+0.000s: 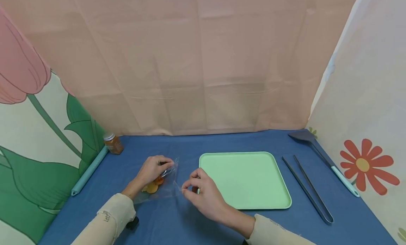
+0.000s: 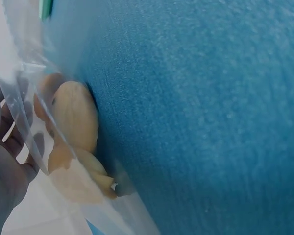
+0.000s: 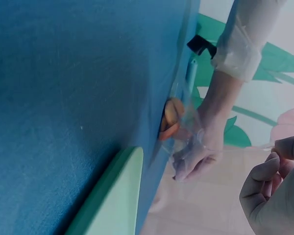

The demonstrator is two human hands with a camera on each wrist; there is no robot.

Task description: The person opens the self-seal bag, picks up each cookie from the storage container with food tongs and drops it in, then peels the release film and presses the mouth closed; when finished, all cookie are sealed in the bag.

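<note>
A clear plastic bag lies left of centre, with yellow and orange pieces inside it that look like food. My left hand pinches the bag's far edge between thumb and fingers. From the near right side, my right hand pinches the bag's opposite edge with its fingertips. In the right wrist view, the film is drawn out taut and thin between the two hands. Through the plastic in the left wrist view, the rounded pale pieces sit bunched low, close against the blue cloth.
A light green tray lies just beyond and right of my right hand. Dark tongs and a spatula with a pale blue handle lie further right. At the back left, a spice jar stands by a rolled teal sheet.
</note>
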